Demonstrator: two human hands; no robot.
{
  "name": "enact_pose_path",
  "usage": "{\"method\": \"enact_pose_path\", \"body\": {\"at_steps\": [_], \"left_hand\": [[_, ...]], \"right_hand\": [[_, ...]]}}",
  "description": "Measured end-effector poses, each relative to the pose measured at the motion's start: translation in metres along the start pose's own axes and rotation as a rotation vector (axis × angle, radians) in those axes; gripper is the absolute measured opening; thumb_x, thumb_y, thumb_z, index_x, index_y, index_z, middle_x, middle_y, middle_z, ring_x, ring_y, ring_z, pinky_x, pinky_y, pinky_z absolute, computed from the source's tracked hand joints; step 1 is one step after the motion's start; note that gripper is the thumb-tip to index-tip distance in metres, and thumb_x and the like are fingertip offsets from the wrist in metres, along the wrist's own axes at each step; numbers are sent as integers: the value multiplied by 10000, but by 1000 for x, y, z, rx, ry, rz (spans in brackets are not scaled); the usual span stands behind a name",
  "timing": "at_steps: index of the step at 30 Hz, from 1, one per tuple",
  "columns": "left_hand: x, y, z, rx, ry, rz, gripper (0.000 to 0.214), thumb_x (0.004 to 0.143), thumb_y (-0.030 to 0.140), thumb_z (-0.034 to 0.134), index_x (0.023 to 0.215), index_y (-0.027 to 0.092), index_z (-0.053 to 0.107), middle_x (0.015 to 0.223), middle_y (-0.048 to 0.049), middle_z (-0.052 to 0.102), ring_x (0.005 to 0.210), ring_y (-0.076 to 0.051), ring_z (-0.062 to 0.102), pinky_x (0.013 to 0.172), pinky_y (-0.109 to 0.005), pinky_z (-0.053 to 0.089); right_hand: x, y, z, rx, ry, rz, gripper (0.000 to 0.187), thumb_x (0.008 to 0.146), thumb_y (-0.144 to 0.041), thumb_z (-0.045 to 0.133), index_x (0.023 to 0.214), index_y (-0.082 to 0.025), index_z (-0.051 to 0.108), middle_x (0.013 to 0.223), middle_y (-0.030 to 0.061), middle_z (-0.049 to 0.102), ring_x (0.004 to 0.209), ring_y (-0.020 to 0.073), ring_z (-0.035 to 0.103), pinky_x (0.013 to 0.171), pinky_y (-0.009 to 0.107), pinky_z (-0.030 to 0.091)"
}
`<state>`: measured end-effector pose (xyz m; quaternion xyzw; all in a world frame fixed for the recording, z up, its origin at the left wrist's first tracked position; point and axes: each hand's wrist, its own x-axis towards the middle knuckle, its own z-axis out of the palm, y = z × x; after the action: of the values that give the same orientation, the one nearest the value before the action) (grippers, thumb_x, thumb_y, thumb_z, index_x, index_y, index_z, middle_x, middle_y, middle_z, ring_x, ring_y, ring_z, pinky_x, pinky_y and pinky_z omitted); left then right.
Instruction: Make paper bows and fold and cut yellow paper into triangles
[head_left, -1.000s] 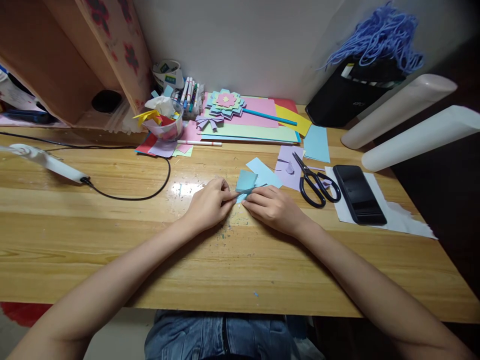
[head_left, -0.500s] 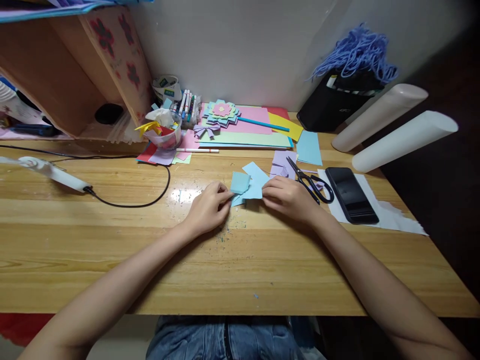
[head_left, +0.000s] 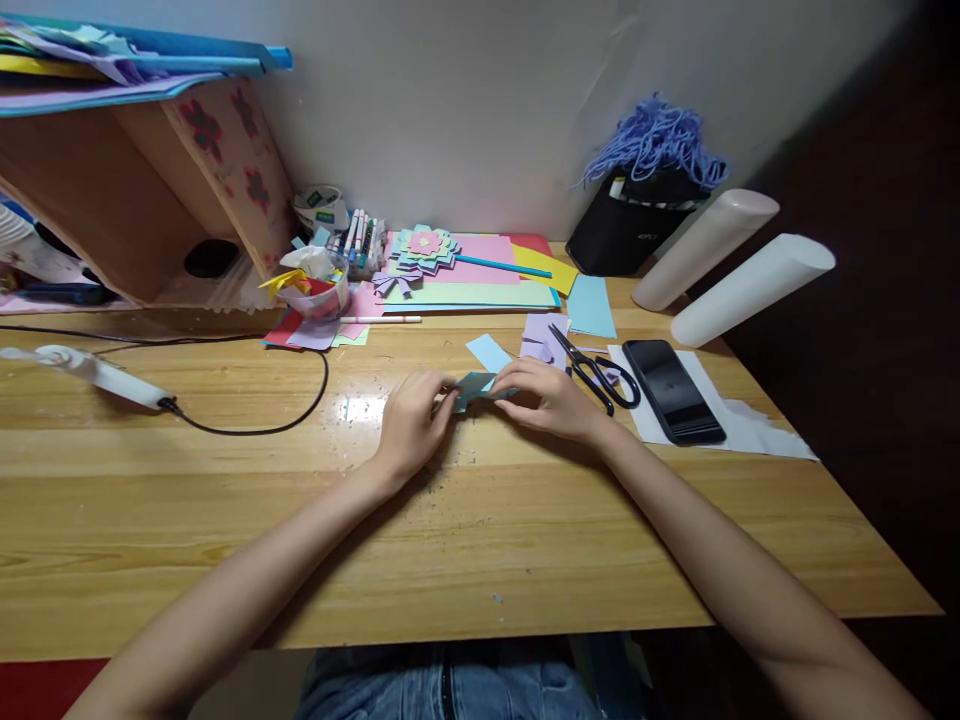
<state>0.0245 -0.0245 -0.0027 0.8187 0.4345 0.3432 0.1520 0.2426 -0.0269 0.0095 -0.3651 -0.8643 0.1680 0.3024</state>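
**Left hand (head_left: pixel 412 420) pinches blue paper (head_left: pixel 474 385), right hand (head_left: pixel 551 400) at its other end**

Toward the back left corner of the desk (head_left: pixel 315 560) stands a box (head_left: pixel 225 215) with dark red flowers on its side. In front of it, near the left edge, lies a white tool (head_left: pixel 124 382), its black cord (head_left: pixel 255 432) curling to the right. Along the back edge come a clear tub (head_left: pixel 328 300) of paper scraps, a bunch of pens (head_left: pixel 360 237) and a paper flower (head_left: pixel 424 248) on a blue stick (head_left: pixel 502 266).

The blue paper is tilted up around the desk's middle, well apart from the front edge. The left thumb and forefinger are together, clamped on its left end. The right fingertips touch its right end; the thumb sits slightly below the fingers, and I cannot tell how tightly they close. Just behind the right fingers lies a pale blue piece (head_left: pixel 487 350).

Beyond the right hand, scissors (head_left: pixel 622 380) lie with their tips over a lilac sheet (head_left: pixel 534 330). A black holder (head_left: pixel 615 240) topped with blue yarn (head_left: pixel 652 140) stands by the back edge. Nearer the right edge, a phone (head_left: pixel 675 390) rests on white paper (head_left: pixel 750 425), and two white rolls (head_left: pixel 754 290) lean behind it.
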Motion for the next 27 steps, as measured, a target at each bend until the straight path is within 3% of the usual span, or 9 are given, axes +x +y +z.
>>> {"method": "enact_pose_path", "body": {"at_steps": [3,6,11,15,20,24,27], "left_hand": [[4,-4,-13,-19,34,24,83,874,203,450,892,191,531,860,-37,610,825,-177,535,734,-311,415],[6,-13,-27,-56,-54,17,98,883,209,431,902,191,525,861,-38,588,826,-177,525,737,-316,418],[4,-27,-32,-125,-235,51,108,864,195,442,932,204,526,977,-55,567,939,-190,519,829,-350,420],[0,-31,-24,14,-109,60,246,757,163,538,989,190,461,1002,-77,520,929,-201,490,777,-339,433],[-6,-28,-21,172,82,200,158,733,224,598,760,187,447,717,-20,513,665,-148,472,577,-266,376],[-11,-22,-21,214,35,350,320,793,339,575,550,189,431,480,36,453,457,-96,407,461,-253,269],[-11,-18,-19,176,-76,398,205,818,349,552,696,186,569,610,-1,598,571,-122,535,533,-256,361]], "right_hand": [[-2,2,-5,35,-1,-1,256,752,-245,663,998,-216,601,1012,72,608,968,203,548,833,367,469],[-3,1,0,72,-14,-12,340,735,-289,686,1055,-228,586,1043,72,605,980,200,553,841,367,475],[-5,-4,20,62,-53,-37,176,822,-256,581,991,-215,608,930,58,650,879,178,589,752,323,493],[-6,-3,29,-29,-65,-71,112,848,-222,536,906,-206,630,882,49,662,833,171,594,698,299,487],[-6,-1,29,-49,-63,-77,127,845,-251,549,922,-211,642,889,52,661,823,172,599,685,298,487],[-5,-1,30,0,-41,-65,134,834,-259,569,928,-199,644,893,65,654,821,175,596,695,306,488],[-5,-1,31,32,-22,-53,119,834,-248,569,914,-198,640,898,71,649,829,179,593,717,320,491]]}}
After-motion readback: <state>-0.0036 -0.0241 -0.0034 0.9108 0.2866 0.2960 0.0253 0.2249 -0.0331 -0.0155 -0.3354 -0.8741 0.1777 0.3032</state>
